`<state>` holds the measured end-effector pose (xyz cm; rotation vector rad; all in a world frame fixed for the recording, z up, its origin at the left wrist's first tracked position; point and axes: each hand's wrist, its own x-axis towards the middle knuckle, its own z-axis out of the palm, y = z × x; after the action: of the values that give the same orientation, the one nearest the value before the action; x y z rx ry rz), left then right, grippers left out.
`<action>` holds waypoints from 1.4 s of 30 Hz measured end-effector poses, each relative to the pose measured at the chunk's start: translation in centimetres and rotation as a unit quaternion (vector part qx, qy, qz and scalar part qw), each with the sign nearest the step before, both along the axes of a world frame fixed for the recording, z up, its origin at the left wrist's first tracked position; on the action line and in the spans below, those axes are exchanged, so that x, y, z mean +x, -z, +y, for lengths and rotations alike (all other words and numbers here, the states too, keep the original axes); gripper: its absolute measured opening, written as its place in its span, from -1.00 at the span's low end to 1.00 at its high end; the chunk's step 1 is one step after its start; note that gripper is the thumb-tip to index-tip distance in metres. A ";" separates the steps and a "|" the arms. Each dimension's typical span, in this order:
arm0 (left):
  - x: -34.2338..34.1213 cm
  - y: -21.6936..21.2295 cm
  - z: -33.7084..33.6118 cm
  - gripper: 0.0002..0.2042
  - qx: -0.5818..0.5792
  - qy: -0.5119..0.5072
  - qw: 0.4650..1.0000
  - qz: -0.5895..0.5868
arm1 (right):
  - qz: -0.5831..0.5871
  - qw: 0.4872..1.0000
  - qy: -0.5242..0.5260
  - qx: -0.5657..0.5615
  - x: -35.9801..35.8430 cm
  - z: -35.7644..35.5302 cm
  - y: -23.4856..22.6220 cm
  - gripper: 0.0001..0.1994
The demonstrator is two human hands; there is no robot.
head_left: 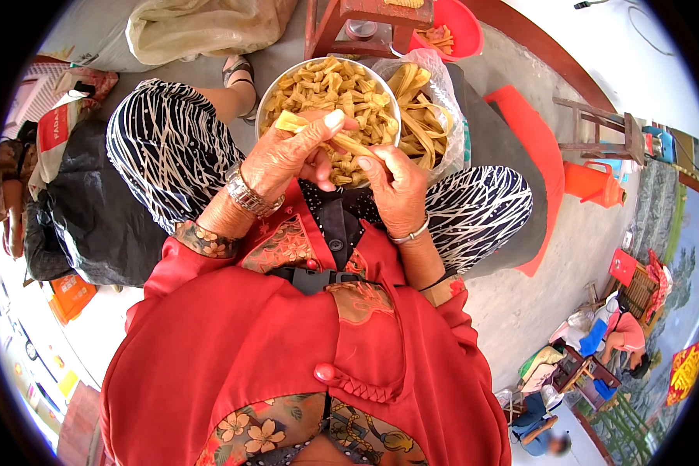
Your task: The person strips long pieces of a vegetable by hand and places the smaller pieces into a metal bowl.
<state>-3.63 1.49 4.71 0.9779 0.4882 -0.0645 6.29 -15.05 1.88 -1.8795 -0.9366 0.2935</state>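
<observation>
Over the lap: a pale yellow strip (326, 133) is held above the metal bowl (272, 93) of cut pieces.
Left hand (287, 155): grip pinched on the strip's left end.
Right hand (396, 182): grip closed on its right end.
Long axis: slanted across, left end farther from the body.
Beside the bowl: a clear bag (443, 93) of uncut strips is seen to its right.

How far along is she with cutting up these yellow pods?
Done: the metal bowl is heaped with short cut pieces. In hand: the left hand and right hand hold one long pod over it. Left: a bunch of whole pods in the plastic bag alongside.
</observation>
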 end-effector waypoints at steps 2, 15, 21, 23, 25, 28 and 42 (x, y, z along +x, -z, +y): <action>0.1 0.3 0.4 -0.58 0.039 0.013 0.999 0.026 | -0.014 1.000 -0.012 -0.007 0.0 0.0 0.1 -0.81; -0.2 -0.1 2.4 -0.94 -0.069 -0.132 0.989 -0.008 | 0.159 0.980 -0.122 -0.005 -0.1 2.7 -2.5 -0.77; 0.7 -1.5 4.5 -0.96 -0.081 -0.174 0.980 -0.057 | 0.058 0.991 -0.120 0.003 2.0 3.3 -4.4 -0.72; 2.5 -2.1 5.3 -0.94 -0.034 -0.187 0.979 -0.072 | -0.010 0.993 -0.114 -0.016 4.0 4.3 -5.7 -0.73; 5.3 -3.1 6.5 -0.91 0.034 -0.197 0.976 -0.091 | -0.079 0.994 -0.069 0.015 6.8 6.0 -6.2 -0.74; 10.0 -5.5 8.6 -0.91 0.090 -0.172 0.971 -0.142 | -0.154 0.988 -0.021 -0.016 11.4 8.4 -8.2 -0.67; 18.1 -0.3 13.5 -0.83 0.472 -0.216 0.849 -0.103 | -0.180 0.977 0.082 -0.080 22.4 11.3 -0.5 -0.68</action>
<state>14.42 14.98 5.02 1.7863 0.5334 0.7521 28.66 -3.75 2.35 -2.1892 -1.0123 -0.0795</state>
